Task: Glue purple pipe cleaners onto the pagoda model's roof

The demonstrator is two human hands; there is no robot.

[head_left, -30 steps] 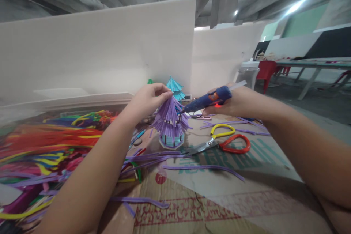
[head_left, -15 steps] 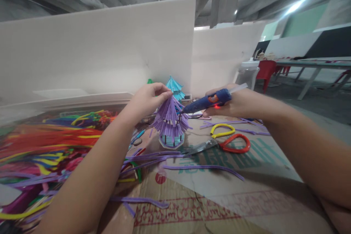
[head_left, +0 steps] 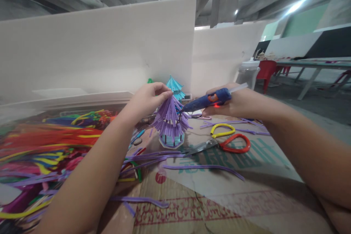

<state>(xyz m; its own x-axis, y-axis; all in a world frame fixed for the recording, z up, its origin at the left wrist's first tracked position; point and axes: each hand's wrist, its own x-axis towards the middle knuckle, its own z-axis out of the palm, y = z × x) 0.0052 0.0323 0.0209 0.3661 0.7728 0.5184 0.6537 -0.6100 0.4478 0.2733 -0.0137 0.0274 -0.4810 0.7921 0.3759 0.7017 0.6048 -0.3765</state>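
Note:
A small two-tiered pagoda model (head_left: 170,126) with purple pipe-cleaner roofs stands upright on the cardboard. My left hand (head_left: 153,95) is closed on the tip of its upper roof, thumb and fingers pinched together. In my right hand (head_left: 227,104) is a blue glue gun (head_left: 207,100), its red light lit and a clear glue stick poking from the back. The gun's nozzle is at the right edge of the upper roof; whether it touches cannot be made out. Behind the purple model rises a similar light-blue pagoda (head_left: 175,86), partly hidden.
Scissors with yellow and red handles (head_left: 233,143) lie open to the right of the model. Loose purple pipe cleaners (head_left: 203,167) are scattered on the cardboard (head_left: 246,197). Bundles of coloured pipe cleaners (head_left: 55,139) fill the left side. A white panel (head_left: 95,51) stands behind.
Almost nothing differs. Both hands, the glue gun and the pagoda model keep nearly the same positions.

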